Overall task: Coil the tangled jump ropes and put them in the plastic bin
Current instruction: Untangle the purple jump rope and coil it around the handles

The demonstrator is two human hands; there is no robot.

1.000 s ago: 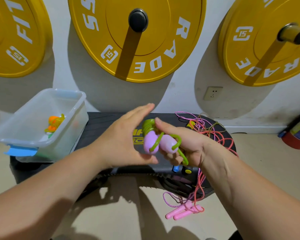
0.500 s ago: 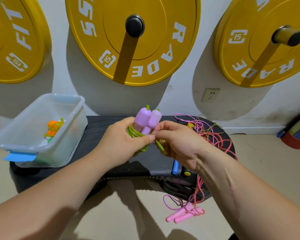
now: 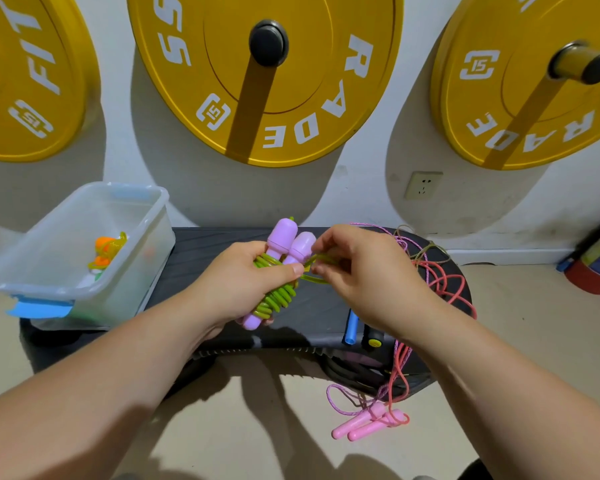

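Head view: you're clamping the rope coil (image 3: 274, 301), probably light and springy, round its handles (image 3: 286, 233) in your left hand (image 3: 236, 289) above the bench (image 3: 201, 251), right hand (image 3: 364, 275) pinching the slick-looking loose end (image 3: 321, 259).

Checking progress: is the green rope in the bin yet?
No, the left hand grips the green rope outside the bin.

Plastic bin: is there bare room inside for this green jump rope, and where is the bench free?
The plastic bin floor is bare behind and right of the orange-handled rope. The bench is bare between bin and left hand. Its right end is crowded with tangled ropes.
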